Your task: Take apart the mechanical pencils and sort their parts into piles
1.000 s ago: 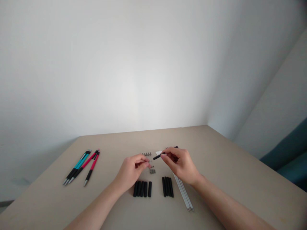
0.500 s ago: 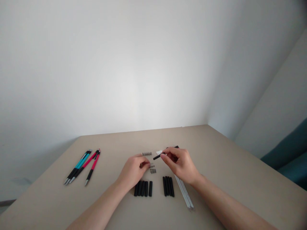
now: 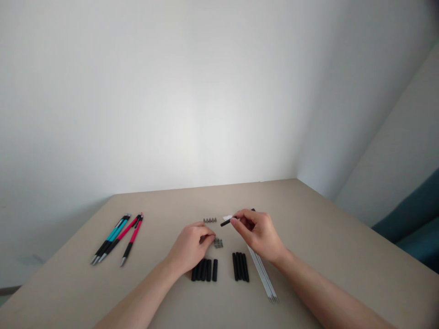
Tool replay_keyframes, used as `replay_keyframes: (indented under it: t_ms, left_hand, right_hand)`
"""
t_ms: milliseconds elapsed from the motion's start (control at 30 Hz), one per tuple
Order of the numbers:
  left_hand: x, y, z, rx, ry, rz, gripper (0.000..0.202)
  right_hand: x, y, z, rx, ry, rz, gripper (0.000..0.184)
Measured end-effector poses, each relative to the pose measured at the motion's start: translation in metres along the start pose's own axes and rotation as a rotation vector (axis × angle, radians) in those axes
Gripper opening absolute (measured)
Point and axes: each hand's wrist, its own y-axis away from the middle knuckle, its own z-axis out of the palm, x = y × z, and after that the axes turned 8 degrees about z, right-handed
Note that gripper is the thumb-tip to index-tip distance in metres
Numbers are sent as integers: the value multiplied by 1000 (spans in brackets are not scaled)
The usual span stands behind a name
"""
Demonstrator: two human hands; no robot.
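Observation:
My right hand [image 3: 257, 232] pinches a thin black pen tube [image 3: 225, 223] between thumb and fingertips, its free end pointing left above the table. My left hand [image 3: 191, 242] has thumb and forefinger pressed together beside a small pile of metal springs [image 3: 218, 243]. Whatever sits in that pinch is too small or hidden to make out. Behind the left fingers stands a row of metal cone tips [image 3: 210, 220]. Small white pieces [image 3: 227, 218] lie behind the held tube, partly covered. Several black rubber grips [image 3: 209, 270] line up below my left hand, some hidden by it.
Several slim black tubes [image 3: 240, 267] lie in front of my right hand, alongside long white pen refills [image 3: 263, 275] partly under it. Blue pens [image 3: 113, 235] and red pens [image 3: 136, 232] rest at the left of the table [image 3: 164, 301]. A wall [image 3: 206, 114] rises behind.
My left fingers have shifted slightly down toward the springs, which now look closer together. The right hand still holds the black pen tube, moved very little.

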Motion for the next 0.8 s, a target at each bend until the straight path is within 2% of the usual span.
replay_keyframes:
  t_ms: [233, 433, 800]
  left_hand:
    - [0, 1, -1, 25, 58, -15, 26]
    - [-3, 1, 1, 52, 48, -10, 23]
    - [-1, 1, 3, 27, 84, 8, 23]
  right_hand:
    - [5, -3, 1, -7, 127, 11, 27]
    - [4, -4, 2, -100, 283, 45, 24]
    - [8, -4, 7, -160, 338, 74, 22]
